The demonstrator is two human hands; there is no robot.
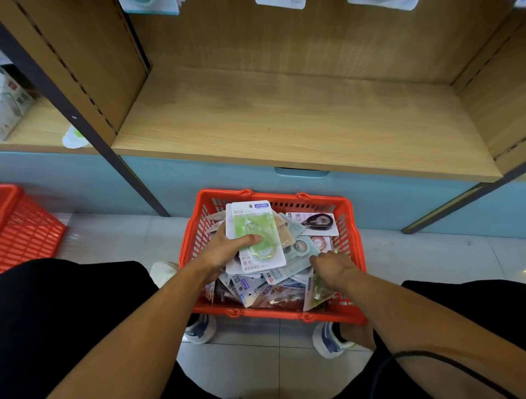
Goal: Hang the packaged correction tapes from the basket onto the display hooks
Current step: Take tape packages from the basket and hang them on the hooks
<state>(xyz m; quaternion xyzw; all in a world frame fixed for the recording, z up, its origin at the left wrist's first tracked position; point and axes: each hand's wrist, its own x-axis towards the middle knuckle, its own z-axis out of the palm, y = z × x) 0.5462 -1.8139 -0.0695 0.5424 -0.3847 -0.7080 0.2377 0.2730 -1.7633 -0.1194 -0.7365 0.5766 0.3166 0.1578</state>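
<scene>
An orange plastic basket (273, 314) stands on the floor between my feet, filled with several packaged correction tapes. My left hand (225, 247) grips a small stack of green correction tape packages (256, 227) above the basket, thumb across the front one. My right hand (331, 269) reaches into the basket's right side, its fingers curled down among a teal package (299, 253) and the ones around it. Whether it grips one is hidden. A white package with a black tape (314, 223) lies at the far right of the pile.
A bare wooden shelf (284, 122) runs ahead above a blue base panel (384, 199). Hanging packages (281, 3) show at the top edge. A second orange basket (25, 227) sits on the floor at the left. A white-green item (74, 138) lies on the left shelf.
</scene>
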